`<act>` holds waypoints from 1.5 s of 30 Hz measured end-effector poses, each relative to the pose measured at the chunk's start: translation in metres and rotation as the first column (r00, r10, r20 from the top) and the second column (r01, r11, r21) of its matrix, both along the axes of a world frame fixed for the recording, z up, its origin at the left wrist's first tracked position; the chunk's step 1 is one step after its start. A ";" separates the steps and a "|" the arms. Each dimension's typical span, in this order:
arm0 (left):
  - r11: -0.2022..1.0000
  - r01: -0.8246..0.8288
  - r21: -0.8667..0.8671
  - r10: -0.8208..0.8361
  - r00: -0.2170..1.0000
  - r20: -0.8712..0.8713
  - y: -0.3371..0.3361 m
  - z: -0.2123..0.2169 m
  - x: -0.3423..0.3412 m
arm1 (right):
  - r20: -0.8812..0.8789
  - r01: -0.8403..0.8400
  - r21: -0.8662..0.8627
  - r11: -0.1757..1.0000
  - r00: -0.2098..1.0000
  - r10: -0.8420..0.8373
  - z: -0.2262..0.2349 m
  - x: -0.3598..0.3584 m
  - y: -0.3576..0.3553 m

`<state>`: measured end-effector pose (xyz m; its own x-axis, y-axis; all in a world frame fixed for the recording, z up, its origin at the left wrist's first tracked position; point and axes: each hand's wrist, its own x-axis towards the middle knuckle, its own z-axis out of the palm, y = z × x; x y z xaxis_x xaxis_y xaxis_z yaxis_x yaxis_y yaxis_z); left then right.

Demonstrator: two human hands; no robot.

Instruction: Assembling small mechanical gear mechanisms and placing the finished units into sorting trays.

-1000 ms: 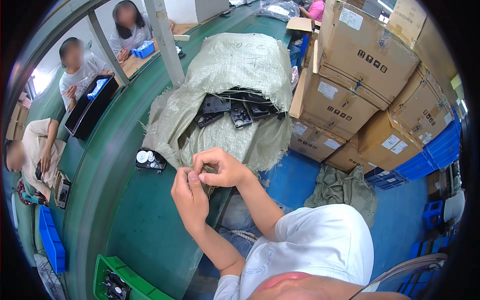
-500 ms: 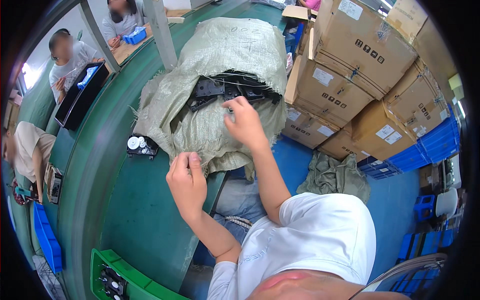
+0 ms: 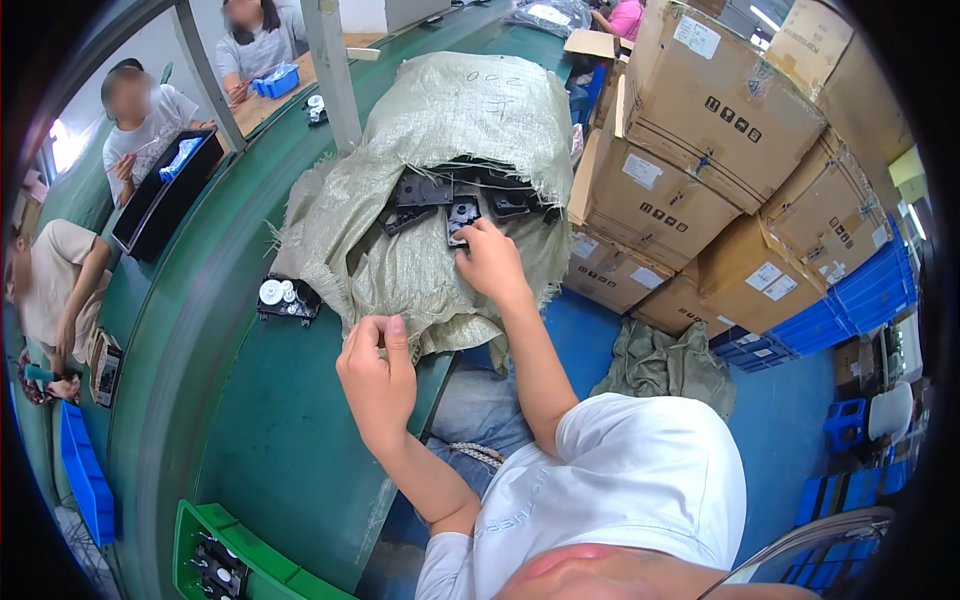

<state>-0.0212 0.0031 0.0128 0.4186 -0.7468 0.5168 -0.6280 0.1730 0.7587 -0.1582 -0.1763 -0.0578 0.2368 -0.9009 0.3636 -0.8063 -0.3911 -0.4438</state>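
Stacked cardboard boxes [image 3: 700, 160], blue stool [image 3: 845, 424]

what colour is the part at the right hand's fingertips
Mostly black: the part by the right hand shows best in the head view.

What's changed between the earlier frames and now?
The right hand has parted from the left hand and reached forward to the opening of the sack; its fingers are at a black part, grip unclear. A white-geared part now shows left of the grey post. The left hand stays near the sack's lower edge; the sack, the gear unit beside it and the green bin stayed put.
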 end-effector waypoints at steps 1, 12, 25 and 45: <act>1.000 -0.003 0.003 0.003 1.000 0.000 0.000 0.001 -0.001 | 0.010 -0.010 0.000 1.000 1.000 0.010 0.002 0.000 0.001; 0.998 -0.022 0.055 0.026 0.997 -0.068 0.001 0.008 -0.006 | 0.331 -0.130 -0.078 0.988 0.932 0.149 0.014 0.005 0.006; 0.998 -0.026 0.052 0.032 0.992 -0.121 0.002 0.003 -0.004 | 0.793 -0.356 0.079 0.931 0.588 0.157 0.017 0.021 0.016; 0.999 -0.050 0.009 0.050 0.999 -0.001 0.000 -0.001 -0.003 | 0.851 -0.578 0.117 0.807 0.478 0.218 0.023 0.017 0.021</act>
